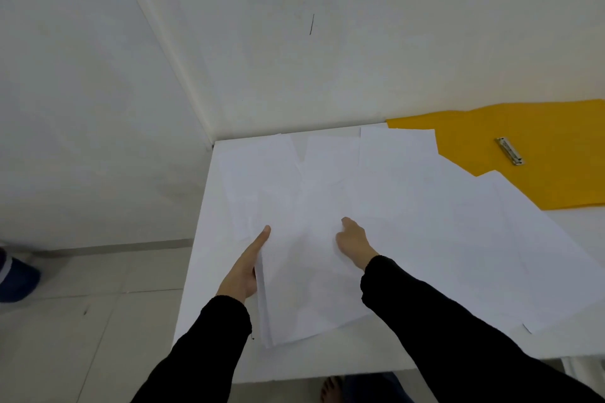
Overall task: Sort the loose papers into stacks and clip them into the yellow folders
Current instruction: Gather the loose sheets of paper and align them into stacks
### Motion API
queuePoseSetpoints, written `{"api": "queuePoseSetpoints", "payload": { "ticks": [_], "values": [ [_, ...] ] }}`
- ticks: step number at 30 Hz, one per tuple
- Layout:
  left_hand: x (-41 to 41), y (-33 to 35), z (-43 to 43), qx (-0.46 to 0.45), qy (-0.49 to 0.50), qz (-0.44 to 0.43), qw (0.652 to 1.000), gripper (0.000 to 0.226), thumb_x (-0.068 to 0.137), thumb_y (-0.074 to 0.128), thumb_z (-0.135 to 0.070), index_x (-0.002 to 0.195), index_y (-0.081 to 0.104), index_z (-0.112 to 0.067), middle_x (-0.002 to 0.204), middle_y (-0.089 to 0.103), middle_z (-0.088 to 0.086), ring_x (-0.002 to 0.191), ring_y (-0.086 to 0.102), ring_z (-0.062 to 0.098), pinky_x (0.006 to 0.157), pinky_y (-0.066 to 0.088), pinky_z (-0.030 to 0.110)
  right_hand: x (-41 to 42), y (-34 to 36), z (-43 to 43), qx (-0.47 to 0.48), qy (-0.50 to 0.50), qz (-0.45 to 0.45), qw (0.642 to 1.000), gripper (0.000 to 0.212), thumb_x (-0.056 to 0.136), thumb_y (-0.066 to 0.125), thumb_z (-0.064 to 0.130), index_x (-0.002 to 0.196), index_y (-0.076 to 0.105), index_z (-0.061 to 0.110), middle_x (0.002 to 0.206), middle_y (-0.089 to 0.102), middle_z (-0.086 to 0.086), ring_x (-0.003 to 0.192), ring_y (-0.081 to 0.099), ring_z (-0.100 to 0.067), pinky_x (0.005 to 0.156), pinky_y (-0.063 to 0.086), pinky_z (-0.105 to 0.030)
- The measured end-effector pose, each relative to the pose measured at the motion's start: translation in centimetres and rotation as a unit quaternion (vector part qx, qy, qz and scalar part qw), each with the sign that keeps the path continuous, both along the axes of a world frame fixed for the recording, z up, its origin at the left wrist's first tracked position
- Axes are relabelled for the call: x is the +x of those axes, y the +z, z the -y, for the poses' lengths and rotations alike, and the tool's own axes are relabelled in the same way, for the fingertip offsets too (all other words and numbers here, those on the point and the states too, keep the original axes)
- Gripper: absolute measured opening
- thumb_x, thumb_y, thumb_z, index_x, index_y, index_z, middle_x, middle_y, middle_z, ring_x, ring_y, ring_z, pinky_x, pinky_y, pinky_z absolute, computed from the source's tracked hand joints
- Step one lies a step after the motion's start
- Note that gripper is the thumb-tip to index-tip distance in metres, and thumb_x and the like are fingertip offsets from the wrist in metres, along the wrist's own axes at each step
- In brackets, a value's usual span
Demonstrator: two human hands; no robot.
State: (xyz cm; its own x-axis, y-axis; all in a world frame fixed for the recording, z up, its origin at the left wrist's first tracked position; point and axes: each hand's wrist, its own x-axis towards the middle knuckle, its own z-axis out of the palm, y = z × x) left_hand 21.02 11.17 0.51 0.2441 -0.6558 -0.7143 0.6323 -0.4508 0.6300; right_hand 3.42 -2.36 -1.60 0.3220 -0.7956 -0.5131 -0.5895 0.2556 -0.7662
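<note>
Paper stack (304, 288) is pinched by left hand (244, 267), fingers hidden beneath; right hand (355, 244) fingers curl, grasp unclear.

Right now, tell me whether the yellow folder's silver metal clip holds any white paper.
No, the silver metal clip lies on bare yellow folder, apart from the white paper sheets.

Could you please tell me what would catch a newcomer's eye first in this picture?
The bright yellow folder, lying open at the far right of the white table with a metal clip on it, stands out against all the white. Next come the loose papers fanned across it, and the left hand gripping a stack by its left edge while the right hand rests on the papers.
</note>
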Motion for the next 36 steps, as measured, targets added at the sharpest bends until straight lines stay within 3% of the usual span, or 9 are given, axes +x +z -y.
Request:
{"api": "queuePoseSetpoints", "payload": {
  "ticks": [6, 10, 12, 17, 21, 28, 30, 34, 36],
  "values": [
    [0.4, -1.1, 0.2, 0.07, 0.002, 0.054, 0.996, 0.039, 0.088, 0.063, -0.004, 0.126, 0.058, 0.003, 0.116, 0.066, 0.022, 0.098, 0.065, 0.035, 0.091, 0.051, 0.048, -0.1, 0.3, -0.1, -0.011, 0.022, 0.008, 1.0, 0.032, 0.088, 0.037, -0.001, 0.069, 0.025, 0.021, 0.072, 0.03, 0.002, 0.059, 0.025, -0.013, 0.052, 0.022, -0.022],
    [0.7, -1.1, 0.3, 0.088, 0.006, 0.058, 0.994, 0.035, 0.09, 0.059, 0.001, 0.125, 0.057, 0.005, 0.114, 0.066, 0.023, 0.098, 0.065, 0.037, 0.086, 0.052, 0.048, -1.1, 0.2, 1.4, -0.059, 0.026, -0.046, 0.997, 0.011, 0.085, 0.045, 0.001, 0.092, 0.045, 0.01, 0.096, 0.045, -0.006, 0.081, 0.045, -0.021, 0.068, 0.035, -0.026],
    [0.7, -0.9, 0.5, 0.087, 0.011, 0.057, 0.995, 0.034, 0.09, 0.058, 0.001, 0.124, 0.058, 0.005, 0.109, 0.067, 0.022, 0.095, 0.065, 0.035, 0.081, 0.053, 0.046, -2.5, 0.3, 2.9, -0.111, 0.043, -0.137, 0.983, 0.026, 0.086, 0.047, 0.003, 0.112, 0.048, 0.005, 0.117, 0.042, -0.012, 0.107, 0.044, -0.03, 0.079, 0.039, -0.032],
    [0.2, -0.1, 1.1, 0.07, 0.013, 0.036, 0.997, 0.03, 0.091, 0.057, 0.001, 0.121, 0.058, 0.001, 0.106, 0.067, 0.019, 0.094, 0.064, 0.034, 0.075, 0.052, 0.046, -6.8, 1.6, 6.0, -0.151, 0.086, -0.327, 0.929, 0.069, 0.077, 0.071, 0.03, 0.133, 0.033, 0.014, 0.138, 0.028, -0.009, 0.128, 0.029, -0.032, 0.095, 0.04, -0.045],
    [-0.9, 0.1, 2.1, 0.072, 0.014, 0.023, 0.997, 0.031, 0.091, 0.058, 0.0, 0.122, 0.058, 0.0, 0.107, 0.066, 0.019, 0.094, 0.064, 0.034, 0.076, 0.052, 0.047, -9.9, 2.1, 8.2, -0.096, 0.09, -0.375, 0.918, 0.107, 0.067, 0.08, 0.049, 0.147, 0.015, 0.018, 0.152, 0.014, -0.011, 0.141, 0.017, -0.037, 0.107, 0.03, -0.059],
    [-3.9, -0.2, 3.6, 0.109, -0.002, 0.032, 0.994, 0.015, 0.091, 0.058, 0.0, 0.104, 0.063, 0.003, 0.091, 0.072, 0.019, 0.089, 0.064, 0.034, 0.078, 0.051, 0.048, -12.0, 2.1, 9.1, -0.068, 0.122, -0.379, 0.915, 0.132, 0.066, 0.079, 0.056, 0.152, -0.013, 0.022, 0.159, -0.016, -0.012, 0.147, -0.002, -0.037, 0.11, 0.027, -0.061],
    [-4.2, -0.3, 4.0, 0.13, -0.013, 0.051, 0.99, 0.01, 0.091, 0.059, -0.001, 0.097, 0.064, 0.004, 0.079, 0.074, 0.018, 0.086, 0.064, 0.035, 0.078, 0.052, 0.048, -12.2, 2.4, 9.5, -0.079, 0.142, -0.402, 0.901, 0.134, 0.063, 0.079, 0.061, 0.153, -0.013, 0.022, 0.16, -0.009, -0.013, 0.147, 0.002, -0.036, 0.106, 0.03, -0.059],
    [-4.5, -1.3, 4.6, 0.188, -0.03, 0.103, 0.976, 0.028, 0.089, 0.063, -0.004, 0.114, 0.06, 0.009, 0.107, 0.067, 0.024, 0.094, 0.064, 0.037, 0.089, 0.052, 0.048, -12.5, 2.3, 10.1, -0.132, 0.136, -0.405, 0.894, 0.123, 0.058, 0.079, 0.062, 0.149, 0.01, 0.018, 0.148, 0.019, -0.011, 0.138, 0.021, -0.032, 0.099, 0.036, -0.052],
    [-4.5, -1.9, 4.8, 0.201, -0.025, 0.122, 0.972, 0.034, 0.088, 0.064, -0.004, 0.119, 0.058, 0.008, 0.108, 0.066, 0.023, 0.094, 0.063, 0.037, 0.093, 0.05, 0.047, -12.6, 2.0, 10.4, -0.148, 0.122, -0.388, 0.901, 0.108, 0.058, 0.081, 0.06, 0.14, 0.026, 0.015, 0.14, 0.028, -0.008, 0.131, 0.028, -0.03, 0.097, 0.037, -0.048]
  ]
}}
